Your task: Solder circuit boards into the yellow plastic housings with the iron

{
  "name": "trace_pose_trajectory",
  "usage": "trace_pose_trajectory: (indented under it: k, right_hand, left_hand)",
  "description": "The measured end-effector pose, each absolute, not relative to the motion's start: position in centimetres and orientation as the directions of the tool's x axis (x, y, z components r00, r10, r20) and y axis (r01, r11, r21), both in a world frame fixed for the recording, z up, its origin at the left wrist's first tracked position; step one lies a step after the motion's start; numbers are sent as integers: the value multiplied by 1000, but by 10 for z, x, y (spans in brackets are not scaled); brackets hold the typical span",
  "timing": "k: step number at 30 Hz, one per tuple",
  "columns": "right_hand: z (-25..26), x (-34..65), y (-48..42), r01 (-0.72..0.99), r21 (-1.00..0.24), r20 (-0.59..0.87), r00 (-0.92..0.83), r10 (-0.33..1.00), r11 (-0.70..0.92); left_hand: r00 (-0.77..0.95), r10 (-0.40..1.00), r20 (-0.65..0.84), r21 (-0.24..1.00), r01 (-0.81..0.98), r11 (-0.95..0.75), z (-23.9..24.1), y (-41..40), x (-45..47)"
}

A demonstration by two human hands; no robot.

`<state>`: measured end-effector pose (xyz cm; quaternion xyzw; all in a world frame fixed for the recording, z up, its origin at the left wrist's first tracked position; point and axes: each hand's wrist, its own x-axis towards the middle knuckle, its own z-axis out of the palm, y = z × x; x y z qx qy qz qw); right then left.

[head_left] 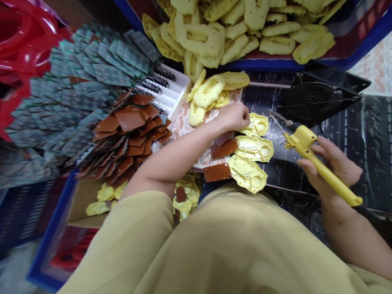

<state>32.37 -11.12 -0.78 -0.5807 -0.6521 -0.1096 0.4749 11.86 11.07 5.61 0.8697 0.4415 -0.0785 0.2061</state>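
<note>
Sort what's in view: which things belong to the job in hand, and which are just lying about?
Belong to the job:
yellow soldering gun, in the right hand;
three yellow shells in a row, left hand at the farthest;
brown boards beside the shells.

Seemingly lying about:
red plastic pieces, upper left;
blue crate, lower left;
black fan, though perhaps used.

1. Wears a plain, muted-yellow shirt [245, 241], lightly creased.
2. Shows a short, loose left sleeve [150, 224] ending near the elbow.
3. Leaves left hand [234, 116] and right hand [343, 161] bare.
4. Reveals dark blue cloth [211, 188] beyond the hem.
</note>
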Motion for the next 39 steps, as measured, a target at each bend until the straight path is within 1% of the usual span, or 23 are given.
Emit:
trace_pose_trajectory:
  k: [5, 8, 10, 11, 13, 15, 17, 19, 22, 26, 29, 31, 34, 35, 37, 39]
  right_hand:
    - [-18, 312, -107, 899, -284, 836, 63, 544, 333]
    - [-23, 307, -101, 901, -251, 871, 51, 488, 354]
    - [-25, 306, -99, 902, -229, 887, 38, 461, 367]
    - [-26, 307, -99, 907, -210, 893, 26, 449, 366]
    - [-27, 307, -98, 922, -167, 905, 2, 426, 349]
    - [-27, 308, -97, 938, -127, 910, -19, 415, 322]
    - [-26, 308, -96, 943, -99, 919, -36, 393, 318]
    - [-25, 307, -94, 943, -77, 930, -49, 364, 324]
    - [-24, 307, -94, 937, -82, 938, -43, 343, 341]
    - [-24, 308, -96, 927, -109, 942, -18, 335, 359]
    - [-25, 308, -96, 922, -120, 945, -8, 327, 369]
    - [-26, 309, -95, 922, -123, 947, -1, 320, 367]
    - [-27, 309, -94, 924, -125, 952, 10, 305, 360]
    - [-28, 309, -93, 924, -126, 953, 11, 303, 360]
    - [-29, 310, -93, 924, -124, 954, 11, 300, 362]
    - [-32, 311, -93, 924, -124, 955, 12, 296, 362]
  left_hand:
    - [601, 738, -306, 274, 798, -536, 53, 109, 120]
    - [648, 731, -215, 238, 761, -604, 56, 109, 105]
    - [706, 686, -177, 230, 707, -668, 58, 109, 84]
    - [740, 643, -198, 236, 673, -701, 59, 108, 72]
    - [782, 539, -312, 246, 615, -749, 59, 104, 49]
    - [779, 467, -419, 222, 587, -779, 56, 97, 33]
    - [760, 458, -461, 177, 584, -792, 53, 88, 26]
    - [765, 464, -446, 144, 573, -807, 52, 82, 27]
    - [801, 467, -374, 123, 542, -831, 52, 79, 33]
    - [815, 510, -274, 61, 544, -837, 56, 80, 33]
    - [831, 507, -229, 36, 527, -849, 61, 71, 24]
    - [859, 453, -238, 60, 478, -876, 62, 59, 13]
    - [897, 320, -304, 143, 375, -916, 51, 33, -3]
    - [895, 306, -325, 155, 369, -916, 45, 25, -7]
    - [880, 343, -329, 140, 405, -903, 32, 13, -13]
    - [880, 382, -281, 129, 429, -894, 23, 9, -15]
